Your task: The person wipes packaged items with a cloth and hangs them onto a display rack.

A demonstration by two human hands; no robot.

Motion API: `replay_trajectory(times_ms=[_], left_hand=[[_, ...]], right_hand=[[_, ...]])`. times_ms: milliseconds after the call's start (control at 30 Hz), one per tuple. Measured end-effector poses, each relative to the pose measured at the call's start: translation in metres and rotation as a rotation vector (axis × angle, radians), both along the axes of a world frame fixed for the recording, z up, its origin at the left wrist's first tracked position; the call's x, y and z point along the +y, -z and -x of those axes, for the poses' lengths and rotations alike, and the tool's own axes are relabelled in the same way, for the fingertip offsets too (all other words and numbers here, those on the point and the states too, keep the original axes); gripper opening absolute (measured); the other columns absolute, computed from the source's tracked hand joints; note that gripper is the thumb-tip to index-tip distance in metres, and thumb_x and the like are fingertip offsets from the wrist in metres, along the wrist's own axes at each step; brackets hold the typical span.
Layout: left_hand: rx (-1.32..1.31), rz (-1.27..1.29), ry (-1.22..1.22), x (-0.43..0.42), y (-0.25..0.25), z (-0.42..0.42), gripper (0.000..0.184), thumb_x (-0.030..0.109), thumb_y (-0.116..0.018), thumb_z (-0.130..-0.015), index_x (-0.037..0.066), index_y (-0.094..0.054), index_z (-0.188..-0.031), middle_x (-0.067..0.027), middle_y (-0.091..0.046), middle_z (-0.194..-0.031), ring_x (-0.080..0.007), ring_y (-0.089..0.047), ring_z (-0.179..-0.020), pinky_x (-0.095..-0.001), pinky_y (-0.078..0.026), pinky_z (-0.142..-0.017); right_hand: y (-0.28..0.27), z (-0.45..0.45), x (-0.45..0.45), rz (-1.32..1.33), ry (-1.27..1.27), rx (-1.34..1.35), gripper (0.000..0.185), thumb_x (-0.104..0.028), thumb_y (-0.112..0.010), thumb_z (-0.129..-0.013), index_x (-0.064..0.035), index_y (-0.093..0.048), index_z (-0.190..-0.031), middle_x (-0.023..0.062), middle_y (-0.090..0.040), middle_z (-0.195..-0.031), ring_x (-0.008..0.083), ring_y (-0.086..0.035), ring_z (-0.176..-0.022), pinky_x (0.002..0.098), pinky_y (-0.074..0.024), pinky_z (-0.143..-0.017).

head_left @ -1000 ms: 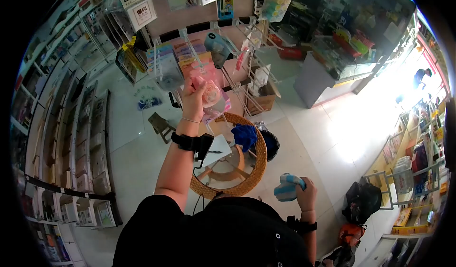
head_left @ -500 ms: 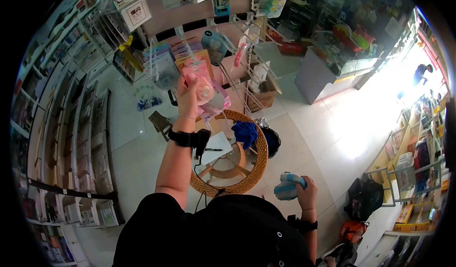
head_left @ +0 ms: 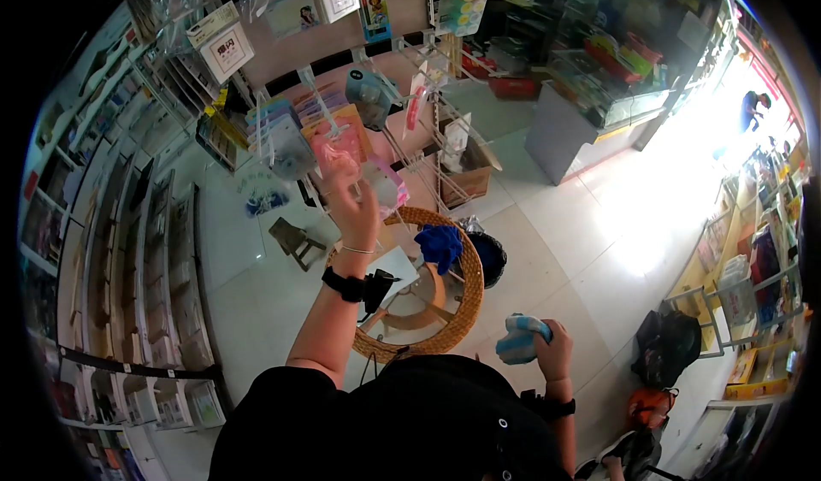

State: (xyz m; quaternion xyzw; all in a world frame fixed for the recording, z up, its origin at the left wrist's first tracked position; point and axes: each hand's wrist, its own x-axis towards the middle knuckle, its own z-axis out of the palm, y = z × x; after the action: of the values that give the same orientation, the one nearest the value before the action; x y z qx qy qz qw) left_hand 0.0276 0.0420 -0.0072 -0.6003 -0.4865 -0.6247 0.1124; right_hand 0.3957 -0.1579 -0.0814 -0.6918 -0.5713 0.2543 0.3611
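Pink film and card make up the pink packet (head_left: 337,146), hung on a prong of the display rack (head_left: 398,43); the left hand (head_left: 357,216) is raised just below it, fingers parted and blurred, with nothing seen in their hold; whether the tips touch the packet, I cannot tell. Around the packet hang a clear-fronted packet (head_left: 286,154) to its left, a blue-grey packet (head_left: 368,98) above right and a purple-edged packet (head_left: 396,182) below right; white prongs jut out farther right, before a cardboard box (head_left: 466,188). Lower down, the right hand (head_left: 556,350) has its fingers curled round a blue-and-white striped cloth (head_left: 520,341), clear of the wicker-rimmed surface (head_left: 469,297); a crumpled dark-blue cloth (head_left: 438,246) lies there, near a black-lined bin (head_left: 492,260); a wooden stool (head_left: 293,240) stands left.

Black wrist gear on the left arm hides some of the wicker rim and part of a white sheet (head_left: 396,265); the striped cloth's gripped end is covered; doorway glare bleaches the floor, and a distant person (head_left: 753,112) is hard to make out.
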Motion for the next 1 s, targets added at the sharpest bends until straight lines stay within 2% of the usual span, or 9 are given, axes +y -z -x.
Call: replay_trajectory(times_ms=[133, 400, 533, 600, 667, 700, 733, 833, 1000], left_hand=[[0.203, 0.281, 0.214, 0.027, -0.016, -0.025, 0.030, 0.005, -0.055, -0.083, -0.002, -0.051, -0.112, -0.0191, -0.054, -0.113, -0.0371, -0.050, -0.105, -0.0414, -0.039, -0.095], [-0.223, 0.503, 0.058, 0.161, -0.031, -0.006, 0.068, 0.014, -0.059, -0.081, -0.010, -0.026, -0.135, -0.0338, -0.039, -0.132, -0.0462, -0.036, -0.127, -0.0463, -0.031, -0.105], [-0.083, 0.180, -0.257, 0.232, 0.008, 0.017, 0.062, 0.013, -0.062, -0.078, -0.009, -0.035, -0.130, -0.0306, -0.046, -0.124, -0.0456, -0.044, -0.119, -0.0505, -0.034, -0.102], [1.218, 0.412, -1.002, 0.209, -0.021, 0.021, 0.025, 0.020, -0.051, -0.085, 0.002, -0.057, -0.100, -0.0229, -0.058, -0.097, -0.0379, -0.057, -0.090, -0.0466, -0.044, -0.078], [0.693, 0.106, -0.516, 0.251, 0.000, 0.044, 0.028, 0.019, -0.053, -0.083, 0.004, -0.059, -0.106, -0.0165, -0.059, -0.100, -0.0348, -0.056, -0.089, -0.0510, -0.043, -0.072], [0.641, 0.341, -0.360, 0.249, -0.016, 0.042, 0.030, 0.020, -0.052, -0.083, 0.006, -0.057, -0.109, -0.0176, -0.059, -0.098, -0.0365, -0.056, -0.088, -0.0512, -0.043, -0.072], [0.557, 0.105, -0.374, 0.261, 0.004, 0.051, 0.032, 0.021, -0.052, -0.084, 0.007, -0.056, -0.112, -0.0182, -0.061, -0.096, -0.0381, -0.057, -0.085, -0.0498, -0.044, -0.072], [0.057, 0.298, -0.143, 0.251, -0.004, 0.046, 0.031, 0.022, -0.061, -0.081, 0.003, -0.059, -0.105, -0.0206, -0.061, -0.098, -0.0394, -0.058, -0.091, -0.0494, -0.047, -0.075], [-0.153, 0.290, -0.362, 0.265, 0.014, 0.043, 0.049, 0.030, -0.069, -0.078, -0.002, -0.051, -0.111, -0.0255, -0.058, -0.110, -0.0414, -0.057, -0.103, -0.0476, -0.048, -0.083]], right_hand=[[-0.005, 0.001, -0.003, 0.012, 0.001, 0.020, 0.023, -0.009, -0.058, -0.074, 0.0005, -0.064, -0.095, 0.0190, -0.064, -0.088, 0.0344, -0.062, -0.080, 0.0382, -0.0496, -0.075], [-0.002, -0.006, -0.014, -0.009, 0.006, -0.010, 0.023, -0.008, -0.061, -0.072, 0.0012, -0.065, -0.093, 0.0197, -0.064, -0.089, 0.0367, -0.062, -0.081, 0.0400, -0.0502, -0.073], [0.005, -0.016, -0.028, -0.030, 0.065, -0.031, 0.021, -0.010, -0.062, -0.073, -0.0004, -0.065, -0.092, 0.0190, -0.064, -0.087, 0.0368, -0.062, -0.081, 0.0403, -0.0501, -0.073], [0.010, -0.020, -0.035, -0.016, 0.096, -0.037, 0.023, -0.013, -0.062, -0.074, -0.0010, -0.066, -0.093, 0.0193, -0.064, -0.088, 0.0363, -0.062, -0.082, 0.0403, -0.0504, -0.075], [0.014, -0.026, -0.047, 0.002, 0.170, -0.044, 0.025, -0.015, -0.062, -0.075, -0.0017, -0.066, -0.095, 0.0195, -0.065, -0.090, 0.0358, -0.063, -0.083, 0.0403, -0.0507, -0.076], [0.013, -0.026, -0.049, 0.012, 0.150, -0.039, 0.025, -0.017, -0.062, -0.075, -0.0021, -0.066, -0.095, 0.0190, -0.065, -0.091, 0.0352, -0.063, -0.083, 0.0399, -0.0510, -0.075], [0.012, -0.026, -0.049, 0.023, 0.125, -0.032, 0.025, -0.018, -0.062, -0.075, -0.0026, -0.067, -0.095, 0.0185, -0.066, -0.091, 0.0346, -0.064, -0.083, 0.0395, -0.0513, -0.075], [0.013, -0.028, -0.055, 0.043, 0.158, 0.015, 0.024, -0.019, -0.063, -0.076, -0.0034, -0.067, -0.094, 0.0173, -0.066, -0.091, 0.0336, -0.064, -0.082, 0.0385, -0.0518, -0.075], [0.014, -0.026, -0.056, 0.064, 0.157, 0.004, 0.022, -0.021, -0.063, -0.076, -0.0064, -0.067, -0.093, 0.0151, -0.064, -0.090, 0.0343, -0.062, -0.084, 0.0399, -0.0504, -0.076]])
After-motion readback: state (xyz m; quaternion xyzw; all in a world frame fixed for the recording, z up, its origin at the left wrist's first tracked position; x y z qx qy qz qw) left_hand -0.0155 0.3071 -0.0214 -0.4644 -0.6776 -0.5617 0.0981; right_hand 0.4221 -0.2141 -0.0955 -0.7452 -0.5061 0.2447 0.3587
